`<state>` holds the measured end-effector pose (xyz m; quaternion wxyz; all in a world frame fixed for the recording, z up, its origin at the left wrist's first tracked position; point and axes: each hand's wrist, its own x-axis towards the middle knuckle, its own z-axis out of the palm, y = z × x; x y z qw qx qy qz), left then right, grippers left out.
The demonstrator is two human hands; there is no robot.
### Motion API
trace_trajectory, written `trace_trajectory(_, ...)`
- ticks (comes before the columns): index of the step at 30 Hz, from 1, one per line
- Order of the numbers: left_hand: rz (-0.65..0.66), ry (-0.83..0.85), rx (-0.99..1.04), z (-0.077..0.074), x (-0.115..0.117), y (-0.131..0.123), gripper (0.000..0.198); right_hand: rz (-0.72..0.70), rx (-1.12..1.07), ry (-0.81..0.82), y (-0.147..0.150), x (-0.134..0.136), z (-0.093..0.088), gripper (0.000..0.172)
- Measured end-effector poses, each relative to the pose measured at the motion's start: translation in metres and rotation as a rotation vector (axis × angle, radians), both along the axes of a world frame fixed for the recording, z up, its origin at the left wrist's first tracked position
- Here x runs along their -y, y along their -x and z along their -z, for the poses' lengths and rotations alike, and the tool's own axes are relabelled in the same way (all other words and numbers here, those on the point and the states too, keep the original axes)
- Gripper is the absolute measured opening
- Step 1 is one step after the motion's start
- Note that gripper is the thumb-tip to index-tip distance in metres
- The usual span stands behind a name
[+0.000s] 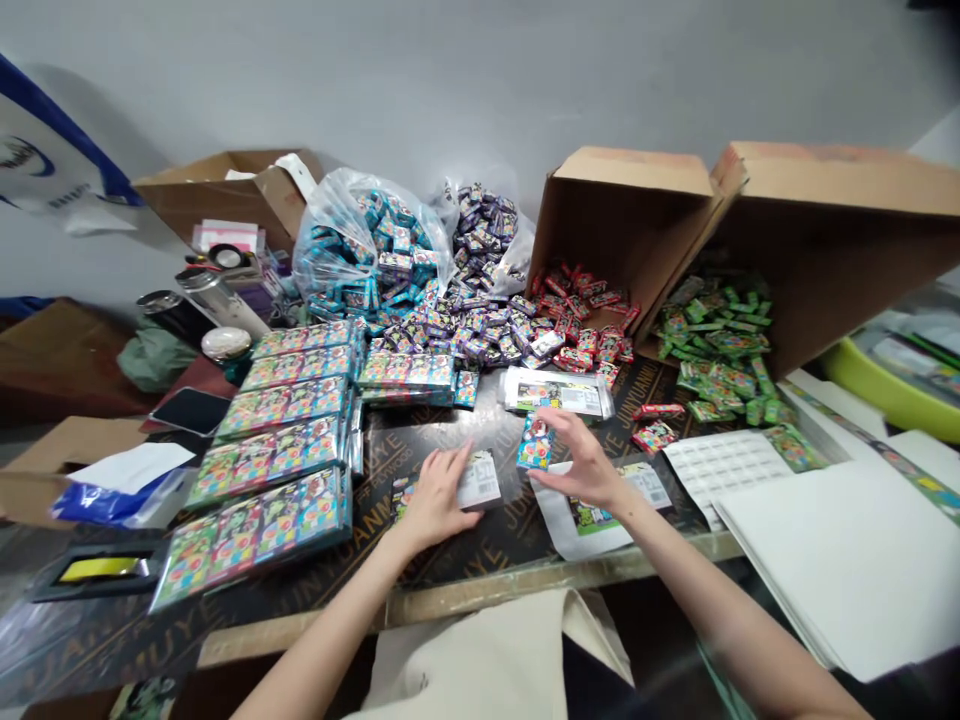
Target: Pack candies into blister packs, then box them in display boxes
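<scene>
My left hand [435,495] lies over a flat packet with a white label [480,480] on the dark board, fingers curled on its left end. My right hand [581,460] pinches a small blue box [534,443] held upright just above the board. Under my right wrist lies a white printed card [592,520]. A clear bag of packed boxes [559,392] rests just beyond the blue box.
Rows of filled packets [277,450] stack at the left. Loose blue [375,260], purple [480,300], red [585,320] and green [712,350] small boxes pile at the back, beside tipped cartons [622,210]. White sheets [832,550] lie at the right, a tape dispenser [97,570] at the left.
</scene>
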<state>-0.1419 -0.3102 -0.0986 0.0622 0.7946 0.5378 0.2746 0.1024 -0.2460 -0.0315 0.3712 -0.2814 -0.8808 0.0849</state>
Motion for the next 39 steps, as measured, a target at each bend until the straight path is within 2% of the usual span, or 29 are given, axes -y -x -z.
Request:
trace_trajectory(5, -0.005, -0.056, 0.108, -0.013, -0.001, 0.006, 0.104, -0.149, 0.200, 0.025, 0.016, 0.005, 0.001, 0.074)
trace_trajectory(11, 0.017, -0.096, 0.110, -0.018, -0.004, 0.013, 0.099, -0.414, 0.168, 0.196, 0.024, 0.002, -0.003, 0.083)
trace_trajectory(13, 0.044, -0.096, 0.088, -0.020, -0.005, 0.015, 0.099, -0.400, 0.149, 0.191, 0.022, 0.001, -0.004, 0.082)
trace_trajectory(18, 0.051, -0.041, 0.176, -0.022, -0.006, 0.013, 0.103, -0.176, 0.188, 0.100, 0.020, 0.000, -0.005, 0.076)
trace_trajectory(21, 0.031, -0.042, 0.225, -0.021, -0.008, 0.008, 0.104, -0.233, 0.234, 0.108, 0.022, -0.004, -0.005, 0.079)
trace_trajectory(25, 0.078, -0.031, 0.233, -0.023, -0.013, 0.003, 0.102, -0.335, 0.214, 0.132, 0.023, -0.013, -0.003, 0.083)
trace_trajectory(28, 0.036, -0.038, 0.278, -0.024, -0.017, 0.004, 0.100, -0.166, 0.126, 0.074, 0.024, -0.013, 0.004, 0.085)
trace_trajectory(30, -0.008, -0.031, 0.302, -0.023, -0.020, 0.005, 0.100, -0.078, 0.084, 0.075, 0.027, -0.010, 0.009, 0.077)
trace_trajectory(33, -0.033, -0.009, 0.288, -0.015, -0.025, 0.006, 0.101, -0.153, 0.181, 0.114, 0.034, -0.022, 0.012, 0.055)
trace_trajectory(35, -0.058, 0.016, 0.269, -0.008, -0.026, 0.006, 0.101, -0.077, 0.180, 0.083, 0.037, -0.052, 0.007, 0.043)
trace_trajectory(37, -0.081, 0.052, 0.219, -0.001, -0.026, 0.007, 0.100, 0.190, 0.090, 0.029, 0.037, -0.098, -0.003, 0.042)
trace_trajectory(39, -0.086, 0.115, 0.102, 0.003, -0.026, 0.007, 0.097, 0.485, 0.067, 0.005, 0.034, -0.149, -0.014, 0.057)
